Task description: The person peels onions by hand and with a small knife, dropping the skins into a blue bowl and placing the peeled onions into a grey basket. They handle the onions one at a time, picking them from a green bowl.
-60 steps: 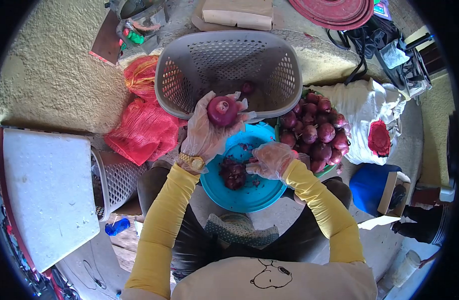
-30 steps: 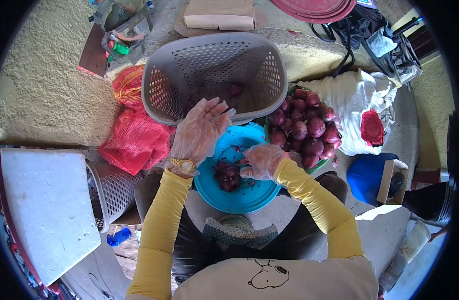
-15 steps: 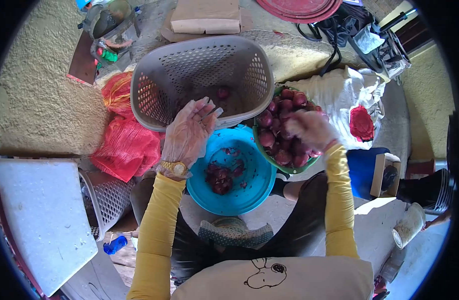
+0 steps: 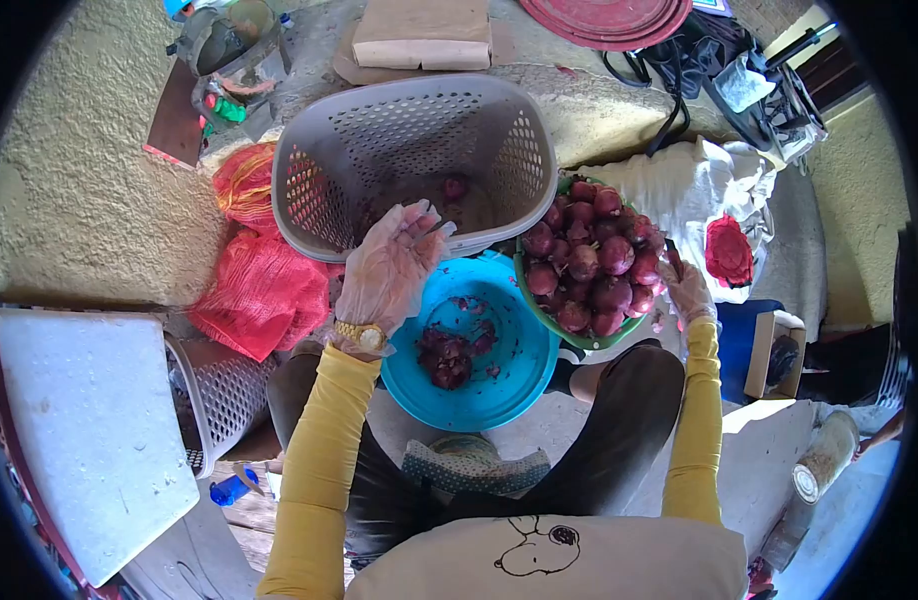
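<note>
"What's up on the ledge [image 4: 604, 108]?"

"A carton [image 4: 421, 50], and further along a round red lid [image 4: 609, 22], with a black bag [image 4: 687, 75] just beside it."

"And the white sack [image 4: 669, 178]?"

"Below the bag, crumpled, with a red patch [image 4: 729, 252] on its side. Near it there's a blue tub [image 4: 736, 345], and a small box [image 4: 760, 352] with something dark in it."

"Across from that I see a red mesh sack [image 4: 264, 300], slumped by the rough wall [image 4: 64, 150]."

"Yes, and a big white board [image 4: 89, 430] with a holed basket [image 4: 229, 405] right next to it."

"Is that a blue bottle [image 4: 229, 490]?"

"Looks like it, lying near the basket, beside some planks [image 4: 251, 520]."
</note>
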The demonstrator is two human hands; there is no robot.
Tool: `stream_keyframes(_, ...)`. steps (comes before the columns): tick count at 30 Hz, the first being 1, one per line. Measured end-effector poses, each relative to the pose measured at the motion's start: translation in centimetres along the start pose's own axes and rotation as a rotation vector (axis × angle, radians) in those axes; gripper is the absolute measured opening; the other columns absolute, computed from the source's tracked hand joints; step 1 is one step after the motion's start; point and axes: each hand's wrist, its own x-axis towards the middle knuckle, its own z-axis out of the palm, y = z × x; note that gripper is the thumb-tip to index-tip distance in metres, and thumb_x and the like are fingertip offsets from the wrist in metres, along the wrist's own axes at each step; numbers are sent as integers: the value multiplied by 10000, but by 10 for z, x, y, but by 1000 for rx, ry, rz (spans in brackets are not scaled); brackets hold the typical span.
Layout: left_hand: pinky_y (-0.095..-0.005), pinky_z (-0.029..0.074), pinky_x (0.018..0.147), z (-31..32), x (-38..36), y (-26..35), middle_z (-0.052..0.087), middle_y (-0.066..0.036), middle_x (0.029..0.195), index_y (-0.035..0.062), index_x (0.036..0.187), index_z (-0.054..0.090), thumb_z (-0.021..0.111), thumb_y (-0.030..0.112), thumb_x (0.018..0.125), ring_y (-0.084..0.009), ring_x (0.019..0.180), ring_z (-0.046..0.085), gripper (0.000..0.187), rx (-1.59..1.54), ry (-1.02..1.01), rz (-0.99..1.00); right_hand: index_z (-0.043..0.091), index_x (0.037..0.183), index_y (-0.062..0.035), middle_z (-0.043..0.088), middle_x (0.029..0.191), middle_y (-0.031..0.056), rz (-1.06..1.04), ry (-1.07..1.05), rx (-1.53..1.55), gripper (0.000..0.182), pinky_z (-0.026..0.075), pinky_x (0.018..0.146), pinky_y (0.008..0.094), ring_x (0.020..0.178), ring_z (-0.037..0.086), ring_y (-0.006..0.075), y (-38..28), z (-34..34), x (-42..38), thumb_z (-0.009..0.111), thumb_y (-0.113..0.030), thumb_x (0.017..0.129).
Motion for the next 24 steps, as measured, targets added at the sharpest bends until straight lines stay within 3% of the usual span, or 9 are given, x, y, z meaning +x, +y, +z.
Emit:
stream_keyframes(11,-375,552,958,10,-6,-9,637,-133,1227,5,1301,619,624,262,1051,-277,1162,630,359,255,-15,61,660,1254,3,698,1021,289,-285,208,-211,447,520,848,507,997,670,485,-50,-26,-18,651,-368,1006)
stream_keyframes(12,-375,552,958,14,-6,-12,637,-133,1227,5,1301,619,624,262,1051,-277,1162,630,359,253,-17,58,641,1287,-1,712,938,206,-467,303,-222,455,533,732,431,847,698,358,-61,-28,-25,657,-368,1018)
stream_keyframes(13,-374,539,974,20,-7,-15,614,-125,1277,35,1376,571,653,274,1031,-259,1177,625,427,394,-46,31,641,1287,-1,712,938,206,-466,305,-226,455,533,732,431,847,698,358,-87,-32,-39,657,-368,1018)
stream_keyframes(15,-373,526,990,36,-13,-17,592,-116,1327,65,1451,524,682,285,1011,-242,1192,619,517,538,-75,14,611,1325,-11,680,895,85,-194,-170,644,448,488,621,311,726,617,163,-157,-36,-74,657,-350,1036)
stream_keyframes(17,-385,496,1031,51,-27,-17,517,-111,1452,127,1580,376,755,283,944,-225,1261,588,757,657,-306,-76,567,1380,-27,623,906,13,-306,-350,842,467,419,576,222,712,512,53,-191,-29,-94,661,-338,1044)
stream_keyframes(18,-391,470,1060,28,-15,-20,445,-99,1524,158,1626,294,797,264,893,-213,1317,546,895,872,-513,54,586,1336,-47,614,861,2,-175,-497,700,426,424,569,242,678,526,76,-207,-28,-90,675,-337,1036)
stream_keyframes(19,-391,470,1060,38,-20,-18,445,-99,1524,158,1626,294,797,264,893,-213,1317,546,895,874,-509,57,655,1186,-61,578,776,-28,-561,-324,478,329,398,539,242,632,508,75,-212,-9,-91,685,-348,1029)
stream_keyframes(21,-377,467,1055,59,-32,-18,475,-92,1484,127,1608,317,808,238,878,-188,1309,527,886,612,-520,-167,693,1145,-64,562,728,-46,-220,-670,787,288,377,515,244,608,503,73,-245,-8,-101,664,-333,1044)
stream_keyframes(24,-344,465,1041,51,-27,-18,520,-60,1401,86,1544,380,812,135,872,-162,1258,528,801,703,-485,-179,706,1151,-64,545,711,-54,-267,-643,850,298,354,499,238,599,486,60,-249,29,-101,640,-339,1059)
